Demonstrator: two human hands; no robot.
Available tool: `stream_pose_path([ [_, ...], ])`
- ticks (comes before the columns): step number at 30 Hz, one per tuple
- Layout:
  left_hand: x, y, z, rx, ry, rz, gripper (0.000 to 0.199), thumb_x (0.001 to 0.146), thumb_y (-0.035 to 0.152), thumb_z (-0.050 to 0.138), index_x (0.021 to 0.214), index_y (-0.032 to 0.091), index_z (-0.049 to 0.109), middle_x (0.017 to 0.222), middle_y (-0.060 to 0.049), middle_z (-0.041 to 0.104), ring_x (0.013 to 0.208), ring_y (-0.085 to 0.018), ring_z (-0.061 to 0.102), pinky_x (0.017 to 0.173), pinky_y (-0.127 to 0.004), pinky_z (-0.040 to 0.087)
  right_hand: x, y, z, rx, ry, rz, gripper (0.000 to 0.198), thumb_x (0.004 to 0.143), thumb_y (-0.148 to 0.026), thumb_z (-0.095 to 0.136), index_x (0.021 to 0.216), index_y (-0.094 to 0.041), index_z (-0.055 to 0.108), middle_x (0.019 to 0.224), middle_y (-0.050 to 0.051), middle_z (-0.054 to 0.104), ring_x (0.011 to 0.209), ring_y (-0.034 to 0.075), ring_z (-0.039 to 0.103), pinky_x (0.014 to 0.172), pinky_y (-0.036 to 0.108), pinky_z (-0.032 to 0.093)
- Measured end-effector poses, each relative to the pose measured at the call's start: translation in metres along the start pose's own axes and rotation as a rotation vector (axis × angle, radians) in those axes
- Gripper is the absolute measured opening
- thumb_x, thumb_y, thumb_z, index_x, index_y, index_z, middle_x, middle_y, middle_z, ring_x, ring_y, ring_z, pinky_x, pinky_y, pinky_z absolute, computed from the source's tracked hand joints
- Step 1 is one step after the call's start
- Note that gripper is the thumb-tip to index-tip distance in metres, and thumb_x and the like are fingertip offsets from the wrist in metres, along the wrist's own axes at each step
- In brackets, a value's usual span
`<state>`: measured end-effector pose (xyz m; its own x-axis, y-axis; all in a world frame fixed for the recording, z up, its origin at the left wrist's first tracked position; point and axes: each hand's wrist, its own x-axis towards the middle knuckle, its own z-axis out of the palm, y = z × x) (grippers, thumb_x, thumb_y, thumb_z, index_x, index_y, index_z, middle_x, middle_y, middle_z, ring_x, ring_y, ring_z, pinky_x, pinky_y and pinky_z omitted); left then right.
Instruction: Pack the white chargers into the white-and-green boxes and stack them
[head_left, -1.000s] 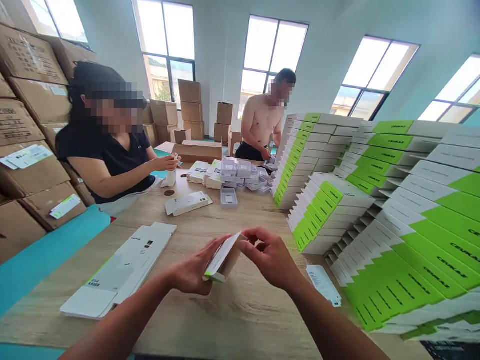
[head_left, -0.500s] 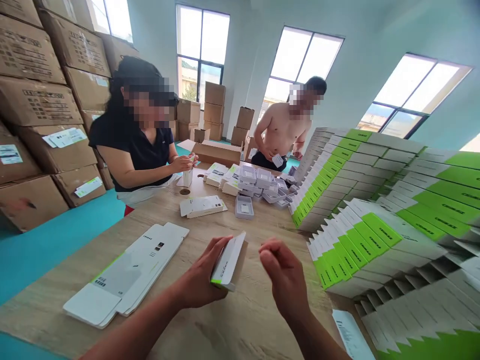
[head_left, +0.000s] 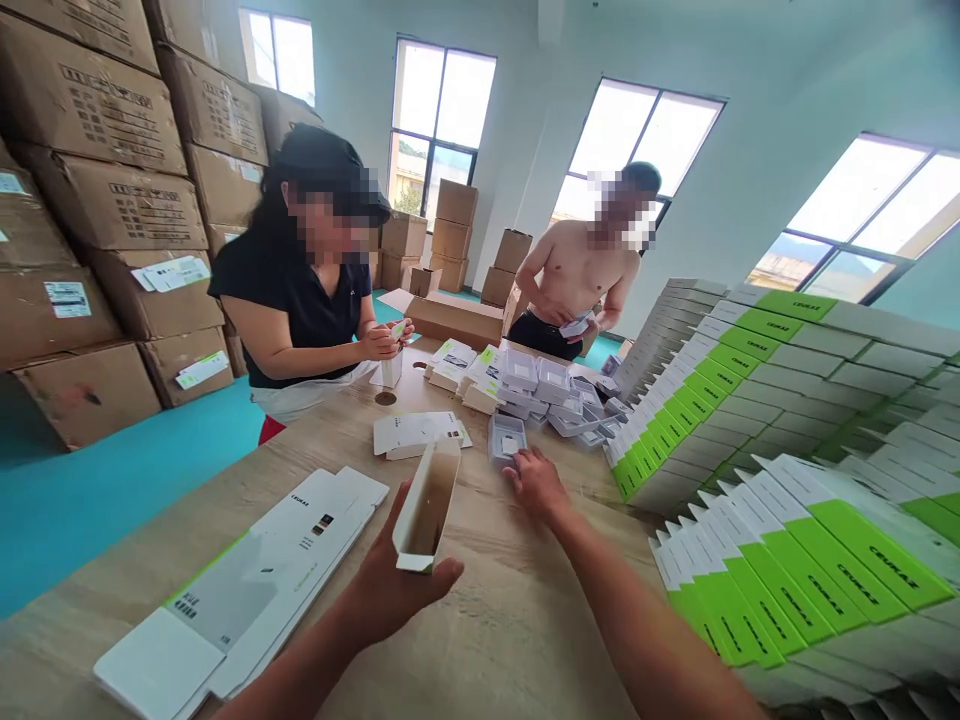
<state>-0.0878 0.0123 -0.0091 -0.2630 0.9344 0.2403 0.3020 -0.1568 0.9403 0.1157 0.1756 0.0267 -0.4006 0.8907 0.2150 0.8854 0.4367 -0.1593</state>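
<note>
My left hand (head_left: 401,570) is wrapped round a small white carton (head_left: 427,505), tilted with its open end towards me. The carton's brown inside shows and looks hollow. Farther out, the fingers of my right hand (head_left: 536,480) close on the near right edge of a clear plastic tray (head_left: 508,438), which has a small white piece in it. Part of the tray's edge is behind those fingers and blurred. To the left of my left hand lie flattened white cartons (head_left: 277,570) with printed faces. A smaller pile of flat cartons (head_left: 416,433) lies just beyond the held one.
Piled plastic trays (head_left: 551,385) stand past my right hand. Rows of white and green boxes (head_left: 817,560) line the table's right side. A co-worker in a dark shirt (head_left: 300,300) handles a carton at the left; another person (head_left: 577,280) stands behind. Brown cartons (head_left: 112,200) are stacked at the left.
My right hand has moved forward from beside the carton to the plastic tray. My left hand has turned the carton so its open end shows. The view has shifted slightly.
</note>
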Motion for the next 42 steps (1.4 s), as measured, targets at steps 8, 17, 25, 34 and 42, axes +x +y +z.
stream_pose_path([
  [8,0.003,-0.008,-0.013,-0.006,-0.239,0.402,0.095,0.072,0.042,0.081,0.156,0.029,0.038,0.145,-0.012,0.061,0.133,-0.041,0.058,0.105,-0.052,0.054,-0.117,-0.021,-0.003,-0.032,-0.241,-0.061,0.064,0.086,-0.043,0.07,0.147,-0.028,0.054,0.163,0.011,0.041,0.148,0.038,0.037,0.116,0.057,0.032],
  [17,-0.005,0.014,-0.013,0.117,-0.521,0.616,0.103,0.068,0.043,0.088,0.153,0.022,0.035,0.15,-0.019,0.049,0.14,-0.036,0.048,0.117,-0.046,0.041,-0.263,-0.006,-0.024,0.066,-0.421,0.241,0.09,0.076,-0.032,0.071,0.158,-0.04,0.034,0.171,0.01,0.02,0.153,0.043,0.026,0.111,0.068,0.033],
  [25,-0.003,0.047,-0.009,0.355,-0.851,0.619,0.102,0.068,0.033,0.086,0.154,0.023,0.033,0.153,-0.016,0.047,0.143,-0.035,0.044,0.119,-0.05,0.036,-0.32,-0.016,-0.104,0.433,-0.207,0.122,0.069,0.076,-0.025,0.072,0.143,-0.026,0.056,0.157,0.013,0.048,0.144,0.033,0.047,0.117,0.051,0.041],
  [34,-0.023,0.106,0.009,0.631,-0.939,0.697,0.097,0.065,0.022,0.082,0.151,0.022,0.036,0.144,-0.014,0.051,0.136,-0.036,0.047,0.115,-0.051,0.042,-0.294,-0.039,-0.165,0.376,-0.066,-0.032,0.054,0.071,-0.022,0.077,0.123,-0.018,0.066,0.144,0.018,0.056,0.129,0.035,0.057,0.11,0.049,0.046],
  [42,-0.041,0.107,0.022,0.251,-0.998,0.439,0.091,0.068,0.026,0.075,0.151,0.022,0.039,0.15,-0.015,0.052,0.138,-0.036,0.048,0.117,-0.055,0.037,-0.266,-0.034,-0.125,0.945,0.813,-0.16,0.05,0.086,-0.065,0.065,0.115,-0.027,0.053,0.138,0.013,0.053,0.137,0.033,0.049,0.111,0.052,0.043],
])
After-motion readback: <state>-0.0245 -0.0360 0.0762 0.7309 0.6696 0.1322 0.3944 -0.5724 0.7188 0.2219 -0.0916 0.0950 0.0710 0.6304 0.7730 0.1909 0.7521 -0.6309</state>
